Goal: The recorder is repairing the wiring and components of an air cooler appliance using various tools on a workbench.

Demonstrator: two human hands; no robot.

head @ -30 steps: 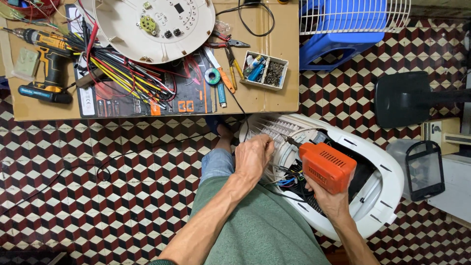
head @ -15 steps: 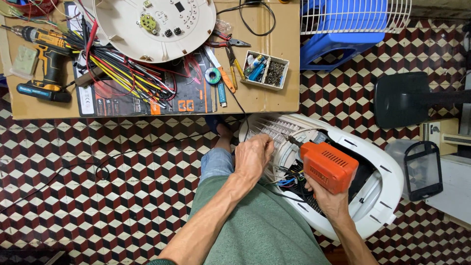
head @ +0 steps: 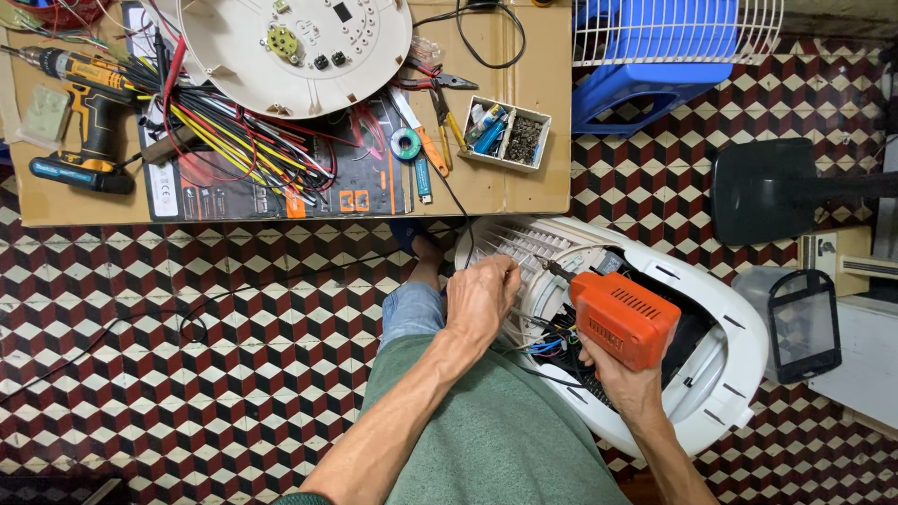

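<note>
The white fan body (head: 720, 374) lies on the tiled floor (head: 187, 374), just below the edge of the low table (head: 543, 140). There is lots of bare floor on the left side. The right hand (head: 622, 379) is wrapped tight around an orange power screwdriver (head: 622, 318). The tool's long side runs up and to the left, and its tip points into the fan body. The left hand (head: 482, 295) presses closed fingers on the white grille. On the table, a small box (head: 508, 133) holds screws and little bits.
</note>
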